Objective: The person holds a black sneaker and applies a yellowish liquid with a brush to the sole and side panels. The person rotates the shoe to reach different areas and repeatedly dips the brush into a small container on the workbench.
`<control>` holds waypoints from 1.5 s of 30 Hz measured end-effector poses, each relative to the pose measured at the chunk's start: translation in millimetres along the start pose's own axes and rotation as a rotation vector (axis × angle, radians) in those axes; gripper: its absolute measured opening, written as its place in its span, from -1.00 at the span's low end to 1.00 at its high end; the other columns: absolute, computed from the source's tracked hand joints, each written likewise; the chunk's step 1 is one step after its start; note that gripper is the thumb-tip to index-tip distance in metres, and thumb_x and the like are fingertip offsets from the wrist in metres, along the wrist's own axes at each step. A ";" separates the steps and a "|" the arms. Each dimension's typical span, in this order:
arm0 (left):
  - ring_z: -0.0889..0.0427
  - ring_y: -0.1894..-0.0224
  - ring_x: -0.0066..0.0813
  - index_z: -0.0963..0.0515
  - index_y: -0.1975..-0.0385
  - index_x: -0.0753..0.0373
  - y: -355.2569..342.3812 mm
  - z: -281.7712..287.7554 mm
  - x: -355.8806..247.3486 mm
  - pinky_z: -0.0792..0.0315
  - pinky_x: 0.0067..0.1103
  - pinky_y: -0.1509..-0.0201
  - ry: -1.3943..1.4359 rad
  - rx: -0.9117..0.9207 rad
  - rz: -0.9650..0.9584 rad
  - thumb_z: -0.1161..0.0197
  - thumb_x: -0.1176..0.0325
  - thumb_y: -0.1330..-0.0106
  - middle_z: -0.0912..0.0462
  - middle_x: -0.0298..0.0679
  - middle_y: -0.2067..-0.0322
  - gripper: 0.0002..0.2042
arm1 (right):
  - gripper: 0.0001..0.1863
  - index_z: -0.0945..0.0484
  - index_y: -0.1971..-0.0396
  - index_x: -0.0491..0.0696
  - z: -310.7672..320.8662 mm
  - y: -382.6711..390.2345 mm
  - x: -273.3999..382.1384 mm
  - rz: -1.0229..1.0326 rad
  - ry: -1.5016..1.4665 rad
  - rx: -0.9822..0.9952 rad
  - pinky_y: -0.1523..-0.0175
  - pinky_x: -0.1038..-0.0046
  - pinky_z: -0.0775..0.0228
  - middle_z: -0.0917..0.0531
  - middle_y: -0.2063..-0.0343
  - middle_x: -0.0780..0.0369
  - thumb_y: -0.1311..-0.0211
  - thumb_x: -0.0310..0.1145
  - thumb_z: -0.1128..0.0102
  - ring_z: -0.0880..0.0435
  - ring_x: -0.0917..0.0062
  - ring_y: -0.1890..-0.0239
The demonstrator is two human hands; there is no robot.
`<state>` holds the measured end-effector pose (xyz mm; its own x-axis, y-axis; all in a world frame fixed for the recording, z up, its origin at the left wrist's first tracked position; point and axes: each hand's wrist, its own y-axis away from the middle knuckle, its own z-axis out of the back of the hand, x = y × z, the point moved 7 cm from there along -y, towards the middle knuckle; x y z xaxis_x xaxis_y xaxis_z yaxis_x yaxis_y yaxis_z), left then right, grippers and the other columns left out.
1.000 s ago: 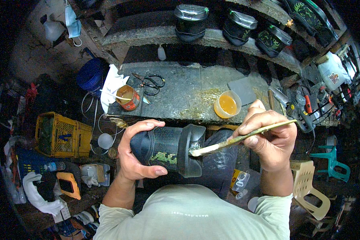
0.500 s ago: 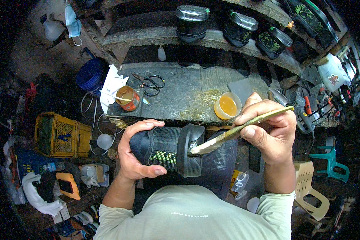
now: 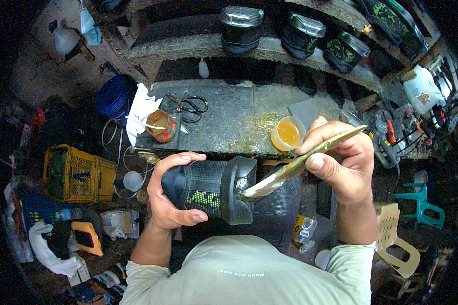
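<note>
My left hand [image 3: 169,195] wraps round the rounded dark end of a black mesh shoe upper [image 3: 203,189] with green-yellow patterning, held sideways above my lap. Its thick raised black band and flared edge face right. Between thumb and fingers, my right hand [image 3: 343,162] grips a flat greenish stick [image 3: 310,158] with a whitish, worn lower end. That tip touches the upper's inside edge, just right of the band. Just beyond the right hand, on the bench, stands a clear cup [image 3: 288,133] of amber liquid.
The dark workbench [image 3: 219,109] holds black-handled scissors [image 3: 192,108] and an orange tin [image 3: 161,127] with a white stick in it. Dark, similar shoe pieces [image 3: 241,30] line the shelf above. A yellow crate [image 3: 79,175] is at left; beige [image 3: 397,239] and teal chairs [image 3: 425,206] are at right.
The stick's tip has shifted slightly toward me along the upper's edge, and my right hand has moved a little left. The left hand keeps its hold, with the upper turned slightly.
</note>
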<state>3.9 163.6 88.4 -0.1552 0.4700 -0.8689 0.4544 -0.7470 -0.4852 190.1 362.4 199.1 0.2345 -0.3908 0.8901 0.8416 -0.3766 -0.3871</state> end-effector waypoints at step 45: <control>-0.61 -0.12 -0.25 -0.22 -0.28 0.32 0.9 -32.8 33.0 -0.49 -0.37 -0.23 0.216 -0.236 0.255 -0.47 -0.31 -0.11 -0.52 0.00 -0.13 -0.03 | -0.69 -0.69 0.21 -0.21 3.4 17.8 -54.7 0.012 -0.400 -0.218 0.12 0.51 -0.45 -0.70 0.32 0.20 -0.26 -0.26 -0.48 -0.65 0.53 0.25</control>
<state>28.0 193.9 62.6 0.1646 0.3903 -0.9059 0.6473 -0.7357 -0.1994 193.9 379.9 144.3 0.4488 -0.0571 0.8918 0.7258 -0.5588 -0.4011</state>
